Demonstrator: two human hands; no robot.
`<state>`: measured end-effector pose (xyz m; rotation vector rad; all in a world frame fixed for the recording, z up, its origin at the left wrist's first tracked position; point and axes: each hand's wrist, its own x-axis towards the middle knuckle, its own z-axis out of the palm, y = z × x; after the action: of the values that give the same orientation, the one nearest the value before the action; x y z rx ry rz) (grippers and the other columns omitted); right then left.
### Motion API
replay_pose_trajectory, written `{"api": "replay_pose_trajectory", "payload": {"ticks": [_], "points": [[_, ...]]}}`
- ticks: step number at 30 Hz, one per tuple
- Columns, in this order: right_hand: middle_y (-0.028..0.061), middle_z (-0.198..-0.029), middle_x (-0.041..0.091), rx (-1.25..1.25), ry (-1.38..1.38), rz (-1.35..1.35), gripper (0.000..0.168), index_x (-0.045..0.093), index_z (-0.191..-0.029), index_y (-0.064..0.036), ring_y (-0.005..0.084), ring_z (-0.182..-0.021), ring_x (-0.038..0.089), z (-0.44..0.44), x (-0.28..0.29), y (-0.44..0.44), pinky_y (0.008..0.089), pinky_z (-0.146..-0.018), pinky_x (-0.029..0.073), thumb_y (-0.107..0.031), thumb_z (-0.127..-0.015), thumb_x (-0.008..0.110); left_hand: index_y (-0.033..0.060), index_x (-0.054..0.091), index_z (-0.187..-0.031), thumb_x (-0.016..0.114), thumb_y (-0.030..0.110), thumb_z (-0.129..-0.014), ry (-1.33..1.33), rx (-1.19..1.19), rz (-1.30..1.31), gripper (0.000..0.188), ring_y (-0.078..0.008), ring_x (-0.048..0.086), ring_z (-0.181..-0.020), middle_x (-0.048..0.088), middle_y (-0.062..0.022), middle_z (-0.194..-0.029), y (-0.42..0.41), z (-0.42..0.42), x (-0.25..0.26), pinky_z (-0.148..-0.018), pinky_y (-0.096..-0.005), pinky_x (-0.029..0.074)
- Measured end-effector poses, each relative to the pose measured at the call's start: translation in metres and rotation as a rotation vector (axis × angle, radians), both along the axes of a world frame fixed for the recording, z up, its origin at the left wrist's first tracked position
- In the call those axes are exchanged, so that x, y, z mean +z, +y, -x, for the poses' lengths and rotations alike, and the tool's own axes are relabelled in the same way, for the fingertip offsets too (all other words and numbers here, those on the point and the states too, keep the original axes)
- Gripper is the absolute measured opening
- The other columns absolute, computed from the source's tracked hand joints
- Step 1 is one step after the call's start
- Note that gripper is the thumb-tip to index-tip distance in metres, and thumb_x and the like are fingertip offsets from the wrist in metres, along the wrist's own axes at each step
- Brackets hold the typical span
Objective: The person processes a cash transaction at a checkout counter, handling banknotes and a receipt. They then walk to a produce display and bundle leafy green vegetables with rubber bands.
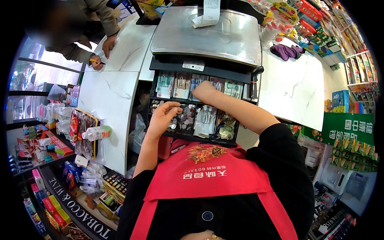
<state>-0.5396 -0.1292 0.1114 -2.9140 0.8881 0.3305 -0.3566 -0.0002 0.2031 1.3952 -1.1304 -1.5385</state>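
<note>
An open black cash drawer (195,101) lies before me, below a flat metal scale plate (207,36). My right hand (204,92) is over the middle banknote compartments, its fingers bent down; whether it grips a note is hidden. My left hand (166,115) hovers over the coin compartments at the left, fingers curled, and I cannot tell whether something is in it. Coins (187,117) fill the front left sections. Banknotes (164,87) lie under wire clips in the back row. White papers (205,121) and crumpled greenish notes (227,129) are in the front right sections.
A person's hand (96,62) holds a pen on the marbled counter (120,57) at the upper left. A plastic bottle (97,133) lies on the counter's left part. A purple cloth (285,52) lies on the right counter. A printed receipt (211,13) hangs over the scale plate.
</note>
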Motion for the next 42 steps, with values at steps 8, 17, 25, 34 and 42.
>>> {"api": "replay_pose_trajectory", "payload": {"ticks": [8,17,25,34,42], "points": [[0.0054,-0.071,0.066,0.034,0.014,-0.063,0.009,0.066,-0.072,-0.011,0.0244,-0.068,0.065,0.004,0.020,0.005,0.0382,-0.053,0.049,-0.016,-0.066,0.066,-0.0003,0.057,-0.105,0.049,0.009,-0.090,0.164,0.104,-0.223,0.019,-0.0142,0.060,-0.082,0.063,-0.0081,-0.091,0.006,-0.009,-0.033,-0.071,-0.0231,0.047],[0.0077,-0.067,0.065,-0.002,-0.032,-0.063,0.010,0.067,-0.065,-0.010,0.0259,-0.064,0.064,0.004,0.016,0.002,0.0381,-0.051,0.048,-0.018,-0.067,0.062,0.0004,0.057,-0.107,0.050,0.011,-0.090,0.185,0.104,-0.204,0.021,-0.0143,0.060,-0.082,0.063,-0.0081,-0.091,-0.005,-0.011,-0.035,-0.071,-0.0234,0.047],[0.0093,-0.065,0.062,-0.055,-0.271,-0.020,0.011,0.063,-0.065,-0.007,0.0273,-0.063,0.062,0.024,0.001,0.000,0.0410,-0.055,0.048,-0.018,-0.067,0.060,0.0012,0.057,-0.106,0.050,0.012,-0.090,0.242,0.072,-0.283,0.020,-0.0141,0.059,-0.082,0.062,-0.0064,-0.090,-0.003,-0.005,-0.051,-0.073,-0.0254,0.047],[0.0072,-0.075,0.056,-0.011,-0.420,0.095,0.010,0.058,-0.070,-0.007,0.0275,-0.077,0.059,0.026,0.020,0.007,0.0392,-0.062,0.048,-0.016,-0.068,0.060,0.0010,0.056,-0.106,0.050,0.012,-0.089,0.247,0.076,-0.316,0.020,-0.0148,0.060,-0.081,0.062,-0.0069,-0.091,-0.005,-0.009,-0.059,-0.073,-0.0261,0.048],[0.0073,-0.077,0.060,-0.267,-0.435,-0.102,0.016,0.061,-0.071,-0.006,0.0274,-0.079,0.060,0.033,0.012,0.004,0.0402,-0.065,0.048,-0.022,-0.074,0.063,0.0003,0.055,-0.109,0.050,0.014,-0.090,0.351,0.051,-0.354,0.023,-0.0183,0.061,-0.086,0.062,-0.0102,-0.095,-0.008,-0.010,-0.064,-0.076,-0.0298,0.049]]}}
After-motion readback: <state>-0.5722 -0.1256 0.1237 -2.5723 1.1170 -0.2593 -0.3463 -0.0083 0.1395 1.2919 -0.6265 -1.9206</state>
